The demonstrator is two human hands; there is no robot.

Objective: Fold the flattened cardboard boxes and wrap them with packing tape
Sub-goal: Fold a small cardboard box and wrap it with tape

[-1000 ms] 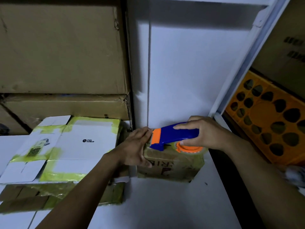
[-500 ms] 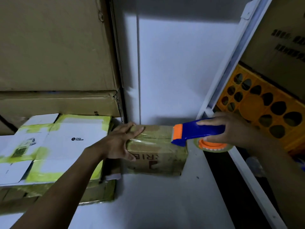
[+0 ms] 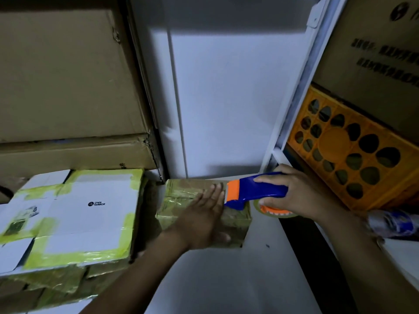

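Note:
A small folded cardboard box [image 3: 181, 196], wrapped in glossy tape, sits on the white table [image 3: 226, 279] against the back panel. My left hand [image 3: 204, 216] lies flat on top of it, fingers straight, thumb down over the front face. My right hand [image 3: 297, 191] grips the blue handle of a tape dispenser [image 3: 256, 191]. Its orange cutter end rests at the box's right top edge, touching my left fingertips. The orange tape roll [image 3: 275, 211] hangs below the handle, just right of the box.
A stack of flattened white boxes with yellow-green tape [image 3: 74, 214] lies at the left. Large brown cartons [image 3: 63, 87] rise behind it. An orange perforated crate [image 3: 353, 150] and a brown carton [image 3: 374, 53] stand at the right, past the table's edge.
My left hand slid right across the box top, from its left end to the right side. The dispenser's cutter end now meets my left fingertips.

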